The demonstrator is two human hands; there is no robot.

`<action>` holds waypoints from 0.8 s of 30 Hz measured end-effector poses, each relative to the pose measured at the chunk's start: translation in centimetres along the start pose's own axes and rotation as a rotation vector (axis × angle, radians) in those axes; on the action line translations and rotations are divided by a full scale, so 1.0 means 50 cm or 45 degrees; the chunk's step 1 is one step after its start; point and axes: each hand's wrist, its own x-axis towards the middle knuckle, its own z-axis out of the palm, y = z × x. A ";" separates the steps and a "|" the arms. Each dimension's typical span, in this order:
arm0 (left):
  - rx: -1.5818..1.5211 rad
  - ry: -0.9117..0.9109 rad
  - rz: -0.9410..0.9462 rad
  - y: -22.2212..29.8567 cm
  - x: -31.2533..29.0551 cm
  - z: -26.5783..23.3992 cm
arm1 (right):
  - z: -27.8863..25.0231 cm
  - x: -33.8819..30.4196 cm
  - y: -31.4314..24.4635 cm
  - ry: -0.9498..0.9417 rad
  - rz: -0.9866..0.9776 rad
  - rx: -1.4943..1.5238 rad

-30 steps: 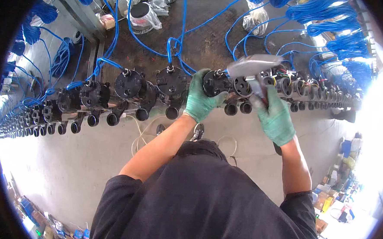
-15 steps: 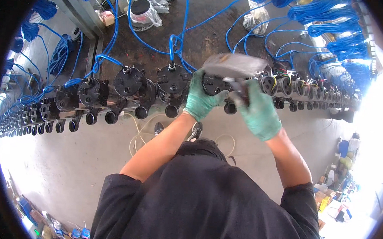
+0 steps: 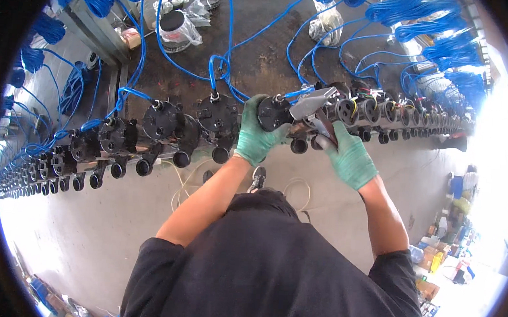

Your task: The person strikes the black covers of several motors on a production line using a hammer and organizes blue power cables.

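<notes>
A long row of black round valve bodies (image 3: 216,117) with blue hoses runs across a rail in front of me. My left hand (image 3: 257,137), in a green glove, grips one black valve body (image 3: 275,113) in that row. My right hand (image 3: 349,158), also green-gloved, holds a grey metal hand tool (image 3: 313,107) whose head rests against that same valve. Beside it to the right sit valves with red and yellow wires (image 3: 364,107).
Blue hoses (image 3: 225,53) coil over the dark floor behind the rail, with plastic bags and a tub (image 3: 177,27) at the back. Pale concrete floor (image 3: 89,230) lies below. Boxes and bottles (image 3: 442,237) stand at the right edge.
My right hand has shifted the grey tool a little to the right and down along the valve, and the tool has tilted. My left hand stays on the valve body.
</notes>
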 end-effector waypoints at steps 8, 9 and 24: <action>-0.374 -0.062 -0.132 0.000 0.002 0.009 | 0.064 0.057 -0.096 -0.022 -0.226 -0.122; -0.399 -0.077 -0.131 0.003 0.007 0.006 | 0.044 0.068 -0.104 -0.147 -0.064 -0.004; -0.017 -0.036 0.080 -0.002 0.005 0.011 | -0.010 -0.065 -0.040 0.253 0.366 0.344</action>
